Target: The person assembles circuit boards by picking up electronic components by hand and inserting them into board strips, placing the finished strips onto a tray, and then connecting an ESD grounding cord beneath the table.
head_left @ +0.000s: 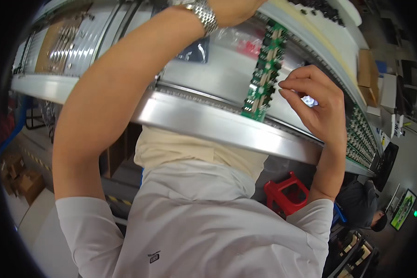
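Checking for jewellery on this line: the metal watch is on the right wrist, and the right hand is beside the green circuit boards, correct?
Not quite: the head view shows the metal watch on the left wrist. The right hand is beside the green circuit boards, as you say.

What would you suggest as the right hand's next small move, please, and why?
I would probably bring the right hand lightly against the side of the green circuit board strip to steady it: its thumb and forefinger are close together right beside the strip's black components, while the left hand is off at the top edge of the view.
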Tool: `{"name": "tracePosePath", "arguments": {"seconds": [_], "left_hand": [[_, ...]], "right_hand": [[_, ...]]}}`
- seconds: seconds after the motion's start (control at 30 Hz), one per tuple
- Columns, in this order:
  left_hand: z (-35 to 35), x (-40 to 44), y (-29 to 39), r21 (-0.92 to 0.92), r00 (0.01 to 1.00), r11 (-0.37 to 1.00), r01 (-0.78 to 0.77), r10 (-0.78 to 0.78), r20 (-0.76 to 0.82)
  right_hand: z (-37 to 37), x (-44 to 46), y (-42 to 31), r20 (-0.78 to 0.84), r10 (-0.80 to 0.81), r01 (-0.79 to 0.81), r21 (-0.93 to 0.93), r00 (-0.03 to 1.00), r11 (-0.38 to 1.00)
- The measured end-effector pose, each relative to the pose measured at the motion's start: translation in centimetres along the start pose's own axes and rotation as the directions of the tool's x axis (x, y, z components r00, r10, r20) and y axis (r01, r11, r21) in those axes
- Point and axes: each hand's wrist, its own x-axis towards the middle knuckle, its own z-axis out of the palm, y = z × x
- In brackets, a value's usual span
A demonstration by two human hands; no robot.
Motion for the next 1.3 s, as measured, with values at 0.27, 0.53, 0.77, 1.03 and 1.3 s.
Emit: {"name": "tracePosePath", "arguments": {"seconds": [0.27, 0.53, 0.77, 1.03, 1.3], "left_hand": [[-1.9, 0.6, -0.6, -0.258, 0.973, 0.938, 0.23, -0.226, 0.046], [-8.3, 0.7, 5.8, -0.751, 0.882, 0.462, 0.471, -0.259, 0.394], [-8.6, 0.6, 6.3, -0.745, 0.971, 0.623, 0.236, -0.112, 0.213], [-10.9, -1.6, 10.1, -0.43, 0.942, 0.861, 0.271, -0.145, 0.302], [-9.5, -6.6, 13.2, -0.291, 0.893, 0.876, 0.384, -0.273, 0.357]], "right_hand": [[-3.2, 5.7, 7.4, -0.303, 0.271, -0.29, -0.018, 0.913, 0.957], [-2.4, 9.0, 9.1, -0.428, 0.217, -0.302, -0.141, 0.877, 0.943], [-4.5, 4.7, 9.1, -0.279, 0.34, -0.23, 0.36, 0.898, 0.904], [-2.9, 1.1, 8.8, -0.127, 0.375, -0.19, 0.69, 0.918, 0.699], [-1.7, 1.3, 10.3, -0.125, 0.412, -0.174, 0.769, 0.902, 0.615]]}}
